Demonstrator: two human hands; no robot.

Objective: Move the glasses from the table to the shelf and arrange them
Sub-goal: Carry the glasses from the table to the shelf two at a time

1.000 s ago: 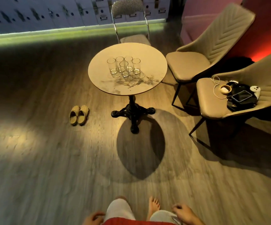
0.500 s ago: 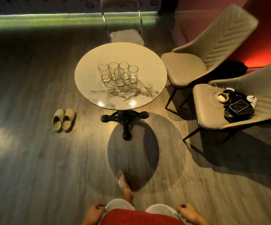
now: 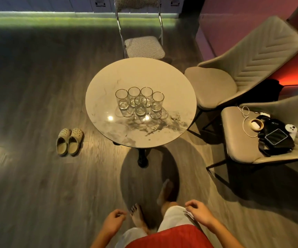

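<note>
Several clear drinking glasses (image 3: 140, 102) with gold rims stand clustered upright in the middle of a round marble-topped table (image 3: 107, 83). The nearest glass stands in front of the back row. My left hand (image 3: 113, 221) hangs low by my hip with curled fingers and holds nothing. My right hand (image 3: 199, 213) is likewise low and loosely curled, with nothing in it. Both hands are well short of the table, above my bare feet. No shelf is in view.
A metal-framed chair (image 3: 142, 46) stands behind the table. Two beige padded chairs (image 3: 216, 86) stand to the right; the nearer one (image 3: 237, 140) carries a black bag, phone, cable and controller. A pair of clogs (image 3: 69, 141) lies on the wood floor to the left.
I have walked closer to the table; it and the glasses now sit larger and lower in view. My hands have swung slightly forward with the steps.
</note>
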